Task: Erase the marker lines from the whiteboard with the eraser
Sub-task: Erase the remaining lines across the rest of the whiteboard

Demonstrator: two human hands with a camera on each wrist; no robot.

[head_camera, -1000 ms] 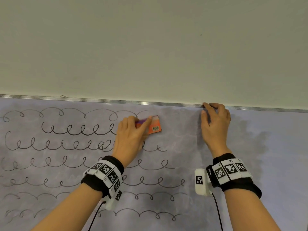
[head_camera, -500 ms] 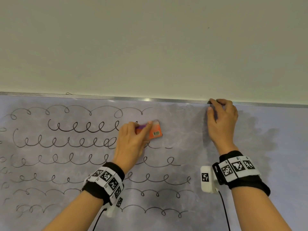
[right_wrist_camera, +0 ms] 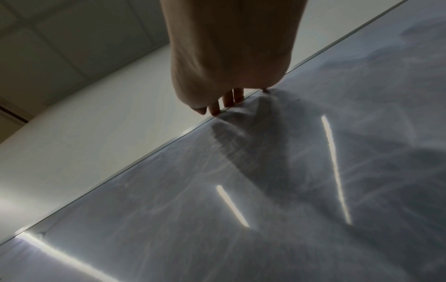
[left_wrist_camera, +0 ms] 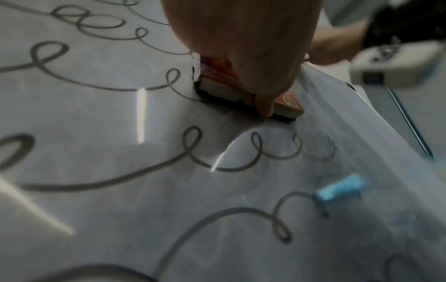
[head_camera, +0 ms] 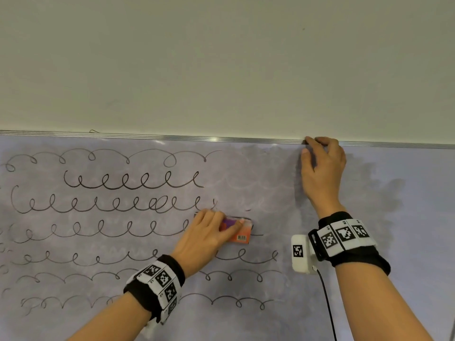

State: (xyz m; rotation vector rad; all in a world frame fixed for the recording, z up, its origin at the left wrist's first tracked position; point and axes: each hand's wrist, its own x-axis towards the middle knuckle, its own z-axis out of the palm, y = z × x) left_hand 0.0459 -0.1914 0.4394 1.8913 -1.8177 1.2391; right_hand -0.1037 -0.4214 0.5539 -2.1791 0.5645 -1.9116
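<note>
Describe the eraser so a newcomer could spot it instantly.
Start at the whiteboard, below its metal top rail. Among the looping marker lines, near the middle, the left hand grips the eraser. Unlike the black lines around it, it is a small orange-and-purple block with a barcode label.

The left hand [head_camera: 204, 238] covers most of the eraser [head_camera: 244, 233]; its barcode label [head_camera: 241, 238] is too small to read; the marker lines [head_camera: 98, 207] on the whiteboard [head_camera: 418, 193] run past the picture's left edge.
</note>
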